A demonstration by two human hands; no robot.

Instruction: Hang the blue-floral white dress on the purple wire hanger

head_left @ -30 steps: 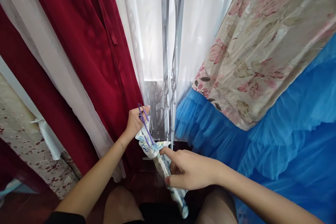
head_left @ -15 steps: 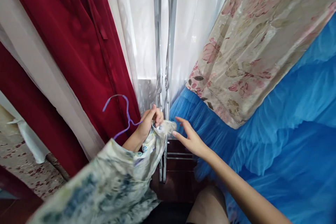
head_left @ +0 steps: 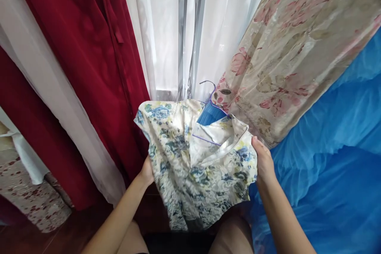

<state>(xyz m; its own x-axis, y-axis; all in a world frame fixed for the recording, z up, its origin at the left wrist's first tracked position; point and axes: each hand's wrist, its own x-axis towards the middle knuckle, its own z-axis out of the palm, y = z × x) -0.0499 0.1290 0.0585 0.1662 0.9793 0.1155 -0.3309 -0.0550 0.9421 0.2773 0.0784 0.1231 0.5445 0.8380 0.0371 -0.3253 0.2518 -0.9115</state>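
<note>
A white floral blouse [head_left: 178, 158] with blue, green and yellow flowers spreads out in front of me, its V-shaped neckline facing up. Inside it sits a thin purple hanger [head_left: 214, 103], whose hook and part of one shoulder show above the collar; a lower bar crosses the neck opening. My left hand [head_left: 147, 171] grips the blouse's left side, with its fingers mostly hidden behind the cloth. At the right shoulder edge, my right hand [head_left: 263, 158] holds the fabric, thumb on the near side.
Long dark red cloth [head_left: 80, 47] hangs on the left beside white drapes [head_left: 160, 27]. Metal rack poles [head_left: 190, 31] stand in the centre. To the right hang a beige floral garment [head_left: 268, 79] and a ruffled blue tulle one [head_left: 336, 182]. Dark floor [head_left: 154, 210] shows below.
The blouse has swung from bunched at the lower left to spread out in the centre. The hanger has moved right and into it. My right hand has taken hold of the blouse's right edge.
</note>
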